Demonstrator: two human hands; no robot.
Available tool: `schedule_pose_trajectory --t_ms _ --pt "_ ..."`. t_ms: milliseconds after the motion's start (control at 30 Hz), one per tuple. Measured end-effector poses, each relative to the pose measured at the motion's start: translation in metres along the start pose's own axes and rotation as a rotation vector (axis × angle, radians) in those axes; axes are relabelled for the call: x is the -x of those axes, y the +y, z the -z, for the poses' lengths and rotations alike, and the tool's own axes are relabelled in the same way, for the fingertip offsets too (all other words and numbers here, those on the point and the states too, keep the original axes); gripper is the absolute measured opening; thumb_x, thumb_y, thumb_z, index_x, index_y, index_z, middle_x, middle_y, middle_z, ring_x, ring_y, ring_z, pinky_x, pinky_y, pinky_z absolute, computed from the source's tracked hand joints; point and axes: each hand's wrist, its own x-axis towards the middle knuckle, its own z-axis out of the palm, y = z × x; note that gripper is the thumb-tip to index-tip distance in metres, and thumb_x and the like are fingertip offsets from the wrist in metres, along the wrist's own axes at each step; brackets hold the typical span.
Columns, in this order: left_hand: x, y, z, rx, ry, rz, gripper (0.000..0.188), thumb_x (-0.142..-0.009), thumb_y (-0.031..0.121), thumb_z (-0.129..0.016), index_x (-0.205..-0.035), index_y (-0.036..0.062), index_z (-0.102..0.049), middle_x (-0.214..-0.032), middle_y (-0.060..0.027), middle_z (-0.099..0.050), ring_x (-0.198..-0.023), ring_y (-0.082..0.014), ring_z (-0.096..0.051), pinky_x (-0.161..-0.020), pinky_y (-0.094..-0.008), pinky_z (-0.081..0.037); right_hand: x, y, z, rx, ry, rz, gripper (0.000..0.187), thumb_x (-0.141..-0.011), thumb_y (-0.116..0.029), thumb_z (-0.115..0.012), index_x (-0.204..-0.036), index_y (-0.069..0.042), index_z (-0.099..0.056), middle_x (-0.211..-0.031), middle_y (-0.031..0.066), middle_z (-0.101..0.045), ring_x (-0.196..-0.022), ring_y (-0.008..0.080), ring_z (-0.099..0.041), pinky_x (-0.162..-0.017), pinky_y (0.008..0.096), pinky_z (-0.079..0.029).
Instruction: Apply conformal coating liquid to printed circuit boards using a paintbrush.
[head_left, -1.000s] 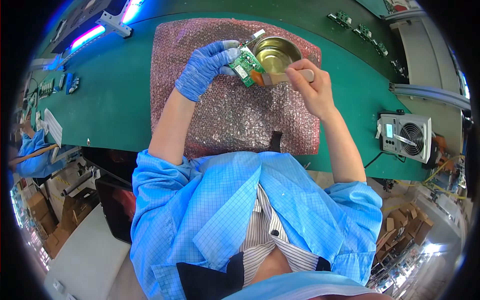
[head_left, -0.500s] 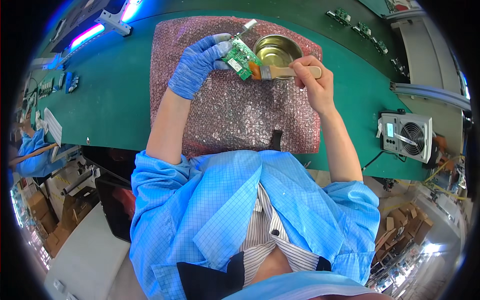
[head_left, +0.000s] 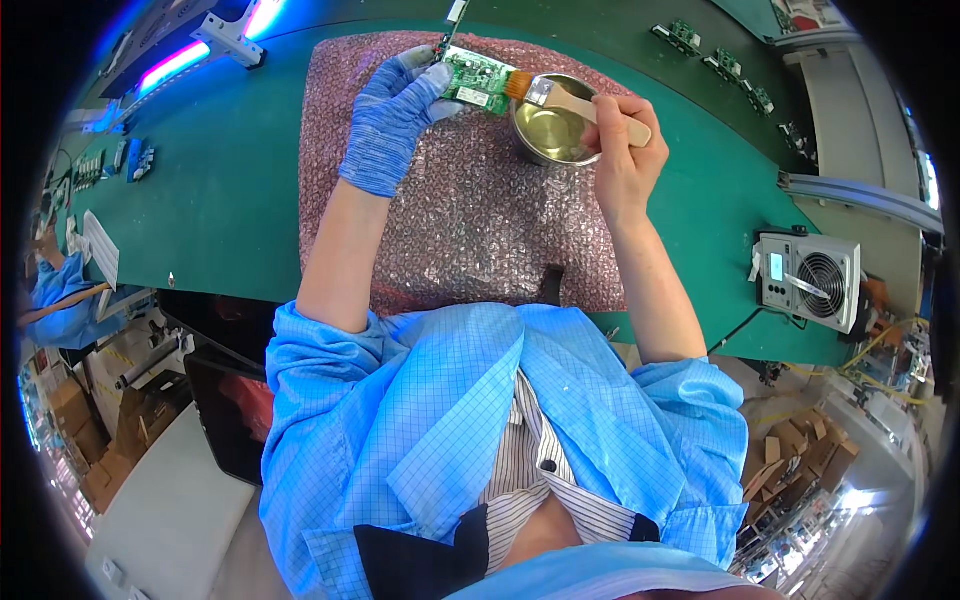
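Observation:
My left hand [head_left: 392, 122], in a blue knit glove, grips a green circuit board [head_left: 476, 80] by its left edge. A narrow piece with a white end sticks up from the board's far left corner. My bare right hand [head_left: 630, 150] is closed round the wooden handle of a flat paintbrush [head_left: 560, 100]. Its orange-brown bristles meet the right edge of the board. Below the brush stands a round metal bowl [head_left: 531, 150] with yellowish liquid in it, partly hidden by the brush and my fingers.
Pink bubble wrap [head_left: 450, 220] covers the green table [head_left: 230, 220] under my hands. A grey fan unit [head_left: 808, 280] stands at the right. Several circuit boards [head_left: 722, 66] lie at the far right. A lit lamp bar [head_left: 175, 68] is at the far left; another person's blue sleeve [head_left: 60, 285] shows at the left.
The circuit board has turned to lie more level and moved slightly away from me. The brush has risen with it, its bristles now higher on the board's right edge.

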Motion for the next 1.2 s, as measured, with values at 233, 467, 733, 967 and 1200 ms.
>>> schedule_pose_trajectory --t_ms 233,467,733,967,1200 --pt "-0.013 0.003 0.002 0.029 0.039 -0.02 0.034 -0.082 0.01 -0.066 -0.113 0.0011 -0.053 -0.102 -0.0113 -0.061 -0.09 -0.0199 -0.064 -0.07 -0.0275 -0.059 0.004 -0.002 -0.005 -0.025 -0.184 -0.117 0.017 -0.09 -0.019 -0.057 -0.084 -0.004 -0.056 -0.062 0.0008 -0.058 -0.055 0.0048 -0.053 -0.048 0.0204 -0.041" --pt "-0.071 0.001 0.022 0.136 0.183 -0.108 0.029 -0.079 0.011 -0.069 -0.105 0.0018 -0.058 -0.089 -0.0104 -0.064 -0.072 -0.0174 -0.065 -0.061 -0.0274 -0.059 -0.039 0.015 0.02 -0.006 -0.046 -0.002 0.021 -0.09 -0.013 -0.058 -0.106 0.0 -0.061 -0.074 0.001 -0.061 -0.066 0.0054 -0.054 -0.061 0.0185 -0.044" --pt "-0.189 -0.002 0.125 -0.745 0.4 -0.309 0.03 -0.078 0.023 -0.07 -0.099 0.0043 -0.06 -0.08 -0.0073 -0.065 -0.07 -0.0212 -0.064 -0.061 -0.034 -0.052 -0.132 0.085 0.066 0.315 0.093 0.152 0.015 -0.085 -0.014 -0.063 -0.095 -0.002 -0.061 -0.075 0.0024 -0.061 -0.068 0.0066 -0.055 -0.062 0.0219 -0.046" --pt "-0.205 -0.041 0.17 0.013 0.465 -0.159 0.024 -0.084 0.011 -0.06 -0.105 0.0 -0.054 -0.097 -0.0158 -0.058 -0.089 -0.0269 -0.06 -0.077 -0.0386 -0.055 -0.209 0.151 0.102 0.854 0.154 0.23 0.012 -0.083 -0.022 -0.061 -0.093 -0.016 -0.065 -0.082 0.0144 -0.065 -0.073 0.0322 -0.063 -0.065 0.0366 -0.049" --pt "-0.188 -0.034 0.143 0.04 0.46 -0.176 0.024 -0.079 0.009 -0.068 -0.1 0.007 -0.057 -0.089 -0.0022 -0.057 -0.077 -0.0133 -0.057 -0.065 -0.0279 -0.051 -0.262 0.193 0.1 1.228 -0.167 0.382 0.032 -0.075 -0.01 -0.065 -0.106 -0.008 -0.061 -0.096 0.0108 -0.065 -0.092 0.0294 -0.06 -0.081 0.0399 -0.047"
